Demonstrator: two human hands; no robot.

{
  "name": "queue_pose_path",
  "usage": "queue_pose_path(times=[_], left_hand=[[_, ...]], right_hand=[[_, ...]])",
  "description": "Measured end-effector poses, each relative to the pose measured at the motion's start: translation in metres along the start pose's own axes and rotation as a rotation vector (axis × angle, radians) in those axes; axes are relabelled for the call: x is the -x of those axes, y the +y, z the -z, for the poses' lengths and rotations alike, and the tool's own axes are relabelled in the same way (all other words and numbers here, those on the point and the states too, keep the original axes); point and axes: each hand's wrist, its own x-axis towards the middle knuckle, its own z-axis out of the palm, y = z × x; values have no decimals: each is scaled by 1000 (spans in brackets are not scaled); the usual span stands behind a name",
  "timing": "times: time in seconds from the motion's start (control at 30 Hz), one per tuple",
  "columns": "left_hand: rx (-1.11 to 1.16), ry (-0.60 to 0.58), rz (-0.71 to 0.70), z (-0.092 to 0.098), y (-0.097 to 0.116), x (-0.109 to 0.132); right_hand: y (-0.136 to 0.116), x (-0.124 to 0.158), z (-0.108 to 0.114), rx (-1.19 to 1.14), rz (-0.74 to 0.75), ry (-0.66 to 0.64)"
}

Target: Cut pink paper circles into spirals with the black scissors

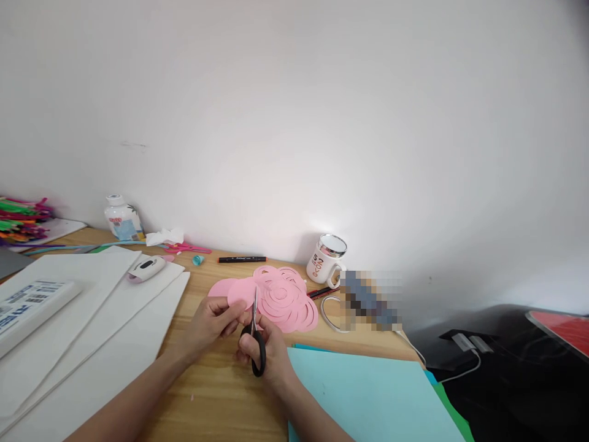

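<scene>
My right hand (269,353) grips black-handled scissors (256,337), blades pointing up into a pink paper piece (242,293). My left hand (212,322) pinches the lower edge of that pink piece, fingers closed on it. Just behind lie several pink paper spirals (285,298) piled on the wooden desk (216,393). Both hands hover low over the desk near its middle.
White sheets (92,344) and a white box (27,307) cover the left. Light-blue paper (368,393) over green lies at the right front. A white mug (327,261), black marker (242,259), glue bottle (120,220), pink scissors (186,248), cable (329,313) and pipe cleaners (21,221) line the wall.
</scene>
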Motion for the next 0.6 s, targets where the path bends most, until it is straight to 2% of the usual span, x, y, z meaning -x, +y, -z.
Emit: queue_pose_path(times=[0.33,0.47,0.6], left_hand=[[57,41,-10,4,-8,-3],[21,32,-5,2,-5,-2],[-56,-2,12,-2,0,0]], right_hand=[[-1,1,-3,-44,-42,-6],[0,2,-4,-23,-26,-12],[-3,3,-4,20,-50,-71]])
